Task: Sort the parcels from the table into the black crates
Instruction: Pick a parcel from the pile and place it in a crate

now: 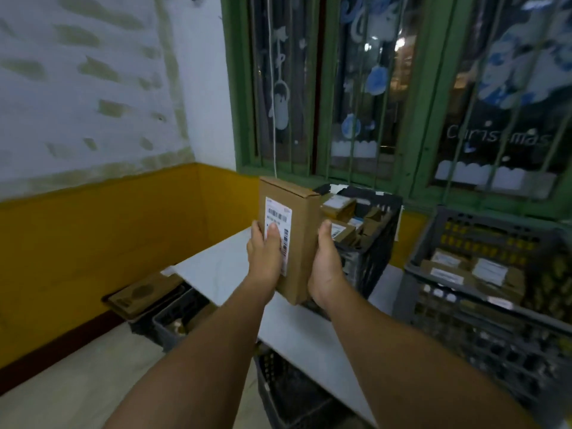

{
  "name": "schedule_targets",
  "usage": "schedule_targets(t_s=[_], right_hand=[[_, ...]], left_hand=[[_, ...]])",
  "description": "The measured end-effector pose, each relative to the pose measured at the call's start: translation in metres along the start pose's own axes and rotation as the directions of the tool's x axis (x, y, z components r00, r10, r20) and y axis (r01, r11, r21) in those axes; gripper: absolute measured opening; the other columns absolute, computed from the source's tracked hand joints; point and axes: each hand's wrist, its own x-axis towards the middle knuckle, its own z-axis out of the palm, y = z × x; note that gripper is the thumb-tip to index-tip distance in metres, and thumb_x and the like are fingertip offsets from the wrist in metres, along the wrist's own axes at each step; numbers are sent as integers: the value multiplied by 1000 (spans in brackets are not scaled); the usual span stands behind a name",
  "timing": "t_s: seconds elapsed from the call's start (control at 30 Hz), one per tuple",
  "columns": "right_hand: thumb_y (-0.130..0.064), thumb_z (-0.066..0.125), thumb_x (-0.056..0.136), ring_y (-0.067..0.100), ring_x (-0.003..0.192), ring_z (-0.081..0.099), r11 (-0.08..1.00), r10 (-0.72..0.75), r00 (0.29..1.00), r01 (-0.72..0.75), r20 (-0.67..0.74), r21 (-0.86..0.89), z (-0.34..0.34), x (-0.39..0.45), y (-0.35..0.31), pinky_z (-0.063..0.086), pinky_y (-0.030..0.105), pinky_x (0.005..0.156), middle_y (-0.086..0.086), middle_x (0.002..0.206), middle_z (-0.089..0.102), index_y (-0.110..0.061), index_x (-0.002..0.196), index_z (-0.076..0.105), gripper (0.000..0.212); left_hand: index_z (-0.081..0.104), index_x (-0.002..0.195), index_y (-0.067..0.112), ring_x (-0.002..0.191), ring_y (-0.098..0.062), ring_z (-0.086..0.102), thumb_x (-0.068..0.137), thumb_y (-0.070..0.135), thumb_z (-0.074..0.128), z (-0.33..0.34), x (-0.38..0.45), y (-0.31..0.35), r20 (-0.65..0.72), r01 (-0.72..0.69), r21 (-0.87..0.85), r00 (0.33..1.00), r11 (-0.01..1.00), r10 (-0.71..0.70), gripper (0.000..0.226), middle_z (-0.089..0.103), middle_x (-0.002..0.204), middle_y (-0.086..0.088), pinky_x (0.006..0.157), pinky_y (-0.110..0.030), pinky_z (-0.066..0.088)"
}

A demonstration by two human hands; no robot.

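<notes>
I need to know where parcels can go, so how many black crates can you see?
4: one crate behind the held parcel, one at right, one on the floor at left, one under the table. Others may be hidden.

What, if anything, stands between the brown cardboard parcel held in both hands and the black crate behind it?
Nothing visible does. The left hand and right hand grip the brown cardboard parcel upright above the white table, just in front of the black plastic crate. That crate's top is open, though small boxes already lie inside.
</notes>
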Motion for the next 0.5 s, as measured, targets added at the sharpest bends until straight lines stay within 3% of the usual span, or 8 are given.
schedule_targets(t_s=[0.07, 0.17, 0.2, 0.27, 0.33, 0.4, 0.5], right_hand=[[-65, 28, 97, 15, 80, 74, 999, -41, 999, 41, 20, 16, 3, 35, -12, 55, 34, 74, 2, 91, 77, -23, 90, 76, 64], [-62, 30, 98, 16, 81, 74, 994, -111, 993, 112, -26, 16, -3, 88, -34, 56, 32, 73, 3, 91, 77, -22, 89, 77, 63], [-62, 32, 98, 18, 86, 74, 989, -146, 987, 147, -68, 19, -7, 104, -42, 57, 36, 79, 5, 96, 77, -22, 90, 78, 62], [-61, 35, 98, 26, 98, 71, 984, -175, 978, 178, -114, 21, -22, 140, -58, 55, 43, 91, 12, 108, 75, -21, 96, 77, 59], [-59, 36, 99, 28, 96, 70, 980, -192, 970, 196, -149, 14, -37, 171, -77, 56, 43, 86, 13, 108, 74, -17, 99, 75, 58], [-59, 35, 99, 22, 84, 71, 973, -231, 955, 223, -187, -63, -51, 203, -93, 55, 35, 70, 7, 90, 76, -16, 92, 74, 59], [-69, 35, 94, 22, 84, 69, 959, -266, 925, 227, -272, -168, -67, 242, -115, 51, 35, 68, 6, 90, 75, -15, 95, 74, 67]], left_hand=[[34, 149, 40, 140, -25, 39, 77, 91, 26, 24, 50, -12, 83, 4, -103, 997, 995, 4, 88, 40, 154, -2, 114, -53, 33], [49, 140, 41, 132, -22, 50, 57, 104, 26, 76, 127, -39, 186, 66, -178, 982, 982, -32, 106, 53, 143, -1, 110, -51, 40], [52, 137, 41, 129, -21, 53, 62, 100, 26, 89, 136, -29, 236, 61, -159, 972, 985, -22, 99, 55, 141, -1, 108, -50, 42], [63, 123, 39, 112, -19, 64, 85, 77, 31, 109, 140, 1, 314, 27, -171, 949, 985, 29, 63, 66, 123, -1, 98, -46, 52], [72, 107, 32, 96, -21, 71, 101, 52, 37, 131, 157, 19, 382, 44, -224, 923, 974, 46, 41, 75, 103, -1, 86, -42, 57], [77, 97, 23, 89, -26, 72, 103, 48, 39, 153, 179, 28, 447, 156, -247, 894, 956, -31, 45, 76, 95, -6, 83, -44, 58], [81, 74, 20, 77, -21, 73, 101, 56, 34, 176, 208, 42, 558, 284, -234, 823, 930, -111, 65, 77, 82, -6, 85, -40, 56]])
